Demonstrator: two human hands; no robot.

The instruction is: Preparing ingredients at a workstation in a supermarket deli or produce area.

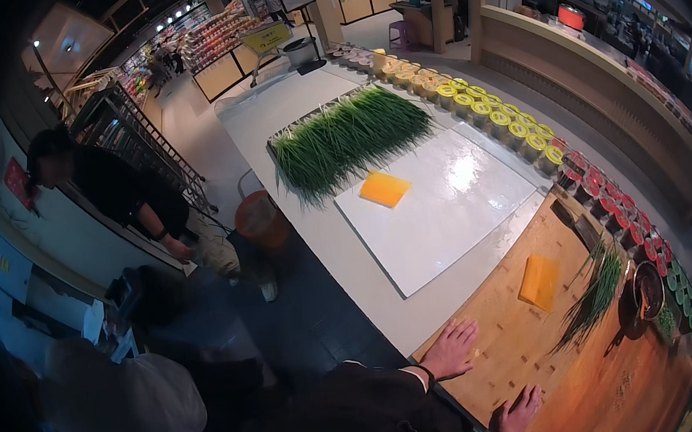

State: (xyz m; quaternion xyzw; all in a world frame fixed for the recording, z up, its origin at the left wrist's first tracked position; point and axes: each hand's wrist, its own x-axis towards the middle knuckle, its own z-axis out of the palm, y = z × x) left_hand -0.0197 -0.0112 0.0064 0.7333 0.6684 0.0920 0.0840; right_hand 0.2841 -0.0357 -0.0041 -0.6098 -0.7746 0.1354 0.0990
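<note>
My left hand (454,349) lies palm down near the edge of a wooden board (493,383), fingers apart, holding nothing. Lower down, my right hand (519,415) rests on the same wood, also empty with its fingers spread. Beyond them on the board lie a yellow-orange cloth or pad (540,283) and a loose bunch of green chives (600,291). A knife (585,233) lies near the board's far corner. A dark bowl (648,290) with a utensil in it stands at the right, beside chopped greens (666,321).
A white board (423,233) bears another yellow-orange piece (385,188), beside a wide row of long chives (350,134). Lidded cups (499,118) line the counter's far edge. One person (124,181) stands at left near an orange bucket (262,218); another person (120,400) is at lower left.
</note>
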